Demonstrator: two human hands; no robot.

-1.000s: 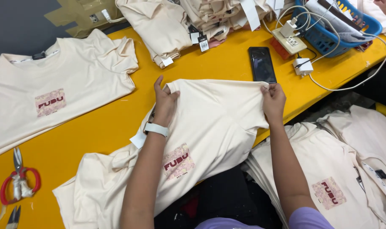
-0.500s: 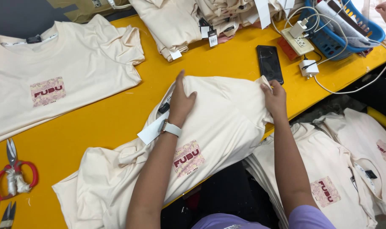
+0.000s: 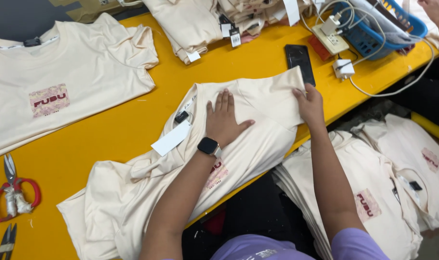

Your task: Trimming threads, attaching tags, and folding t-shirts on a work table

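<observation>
A cream T-shirt (image 3: 258, 144) with a pink chest print lies crumpled across the front of the yellow table (image 3: 108, 139). My left hand (image 3: 223, 120), wearing a dark wristwatch, presses flat on its middle with fingers spread. A white hang tag (image 3: 171, 138) sticks out at the collar just left of that hand. My right hand (image 3: 310, 103) pinches the shirt's right edge near a black phone (image 3: 300, 60).
Another cream shirt (image 3: 60, 82) lies spread at the left. Folded shirts (image 3: 195, 24) are stacked at the back. A blue basket (image 3: 412, 36), power strip (image 3: 329, 39) and charger cables sit back right. Red-handled scissors (image 3: 12, 195) lie front left. More shirts (image 3: 388, 178) are piled below right. Another person's hand (image 3: 436, 9) shows top right.
My left hand has slid right onto the middle of the shirt and lies flat. The collar and tag are now uncovered. My right hand stays on the right edge.
</observation>
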